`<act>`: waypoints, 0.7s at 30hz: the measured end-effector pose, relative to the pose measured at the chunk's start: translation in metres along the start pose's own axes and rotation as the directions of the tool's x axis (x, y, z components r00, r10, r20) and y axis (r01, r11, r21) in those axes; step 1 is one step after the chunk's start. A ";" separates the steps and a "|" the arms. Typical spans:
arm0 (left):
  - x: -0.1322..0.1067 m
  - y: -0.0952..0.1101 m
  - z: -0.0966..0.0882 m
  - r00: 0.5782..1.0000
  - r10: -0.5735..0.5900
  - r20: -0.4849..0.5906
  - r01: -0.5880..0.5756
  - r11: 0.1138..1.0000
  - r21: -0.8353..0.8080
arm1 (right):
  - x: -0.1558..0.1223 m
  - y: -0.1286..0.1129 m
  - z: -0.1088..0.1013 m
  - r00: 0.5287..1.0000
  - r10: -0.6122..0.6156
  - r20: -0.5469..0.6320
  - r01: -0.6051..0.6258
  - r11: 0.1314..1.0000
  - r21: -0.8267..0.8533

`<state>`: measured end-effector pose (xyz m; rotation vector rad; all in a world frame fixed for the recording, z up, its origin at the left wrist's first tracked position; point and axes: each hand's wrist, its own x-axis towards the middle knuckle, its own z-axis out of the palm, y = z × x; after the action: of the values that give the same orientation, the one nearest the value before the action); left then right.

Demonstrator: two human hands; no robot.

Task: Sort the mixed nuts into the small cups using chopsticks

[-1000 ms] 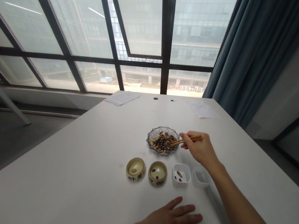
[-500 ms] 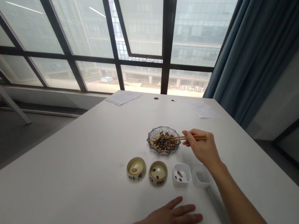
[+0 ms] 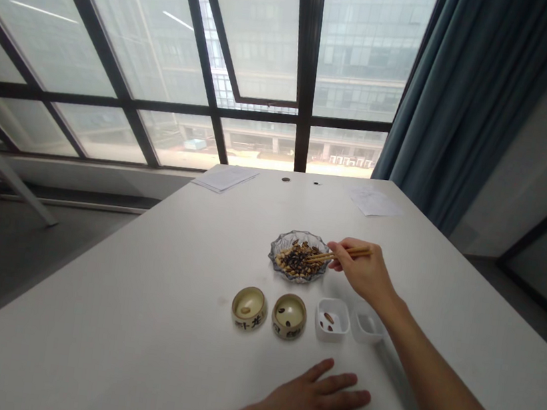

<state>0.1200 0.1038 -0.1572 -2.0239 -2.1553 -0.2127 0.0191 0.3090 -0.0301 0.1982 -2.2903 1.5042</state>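
Note:
My right hand (image 3: 359, 265) is closed around a pair of wooden chopsticks (image 3: 359, 250), whose tips reach into the mixed nuts and seeds (image 3: 297, 262) in a scalloped glass bowl (image 3: 276, 240). Whether the tips pinch a piece is too small to tell. Flat on the table, my left hand (image 3: 315, 405) has its fingers spread and holds nothing. Between the hands stand two round ceramic bowls: the left bowl (image 3: 248, 323) holds one pale piece, the right bowl (image 3: 287, 332) two dark seeds. Beside them, a white square container (image 3: 330, 337) has several brown pieces.
A clear plastic container (image 3: 367, 326) stands right of the white one, partly under my right forearm. Papers (image 3: 225, 178) lie at the table's far left corner, and a single sheet (image 3: 376, 203) at the far right. A blue curtain (image 3: 467, 109) hangs beyond the right edge.
My right hand has shifted slightly left and down, carrying the chopstick tips deeper over the middle of the glass bowl. The left hand stays in place.

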 end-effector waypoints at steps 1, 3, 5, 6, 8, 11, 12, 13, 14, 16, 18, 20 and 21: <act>0.000 0.000 0.000 1.000 -0.001 0.001 0.001 1.000 -0.005 | 0.000 0.001 0.000 1.000 0.003 -0.003 -0.003 1.000 0.003; 0.000 0.000 -0.001 1.000 -0.001 0.009 0.001 1.000 -0.010 | 0.001 0.002 0.001 1.000 0.013 -0.004 -0.013 1.000 0.021; 0.000 0.001 -0.001 1.000 -0.002 0.015 0.002 1.000 -0.009 | 0.002 0.003 0.002 1.000 0.028 -0.005 -0.028 0.997 0.067; 0.000 0.001 -0.001 1.000 -0.003 0.013 0.003 1.000 -0.006 | 0.002 0.004 0.003 0.999 0.038 -0.010 -0.037 0.995 0.096; 0.000 0.001 -0.001 1.000 -0.001 0.005 0.001 1.000 0.000 | 0.002 0.004 0.004 0.998 0.059 -0.026 -0.055 0.988 0.142; 0.000 0.001 -0.001 1.000 -0.001 -0.005 0.001 1.000 0.006 | 0.002 0.004 0.006 0.996 0.073 -0.042 -0.066 0.985 0.159; 0.000 0.001 -0.001 1.000 -0.001 -0.004 0.001 1.000 0.007 | 0.002 0.004 0.006 0.996 0.073 -0.043 -0.065 0.985 0.157; 0.000 0.001 -0.001 1.000 0.000 -0.003 0.000 1.000 0.005 | 0.002 0.004 0.006 0.997 0.069 -0.042 -0.062 0.986 0.154; 0.000 0.000 -0.001 1.000 0.001 0.000 -0.001 1.000 0.004 | 0.001 0.004 0.006 0.997 0.065 -0.040 -0.059 0.987 0.149; 0.000 0.000 -0.001 1.000 0.004 0.002 -0.004 1.000 -0.001 | 0.001 0.003 0.006 0.998 0.057 -0.033 -0.052 0.990 0.134; -0.001 0.000 0.000 1.000 0.006 0.000 -0.006 1.000 -0.007 | 0.001 0.004 0.006 0.998 0.054 -0.026 -0.050 0.991 0.122; -0.001 0.000 0.000 1.000 0.007 0.001 -0.007 1.000 -0.013 | 0.001 0.005 0.007 0.998 0.057 -0.027 -0.053 0.992 0.118; -0.001 0.000 -0.001 1.000 0.006 0.004 -0.006 1.000 -0.019 | 0.001 0.005 0.008 0.998 0.058 -0.029 -0.054 0.992 0.118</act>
<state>0.1199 0.1025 -0.1567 -2.0419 -2.1575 -0.2289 0.0147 0.3040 -0.0373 0.1418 -2.2009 1.6589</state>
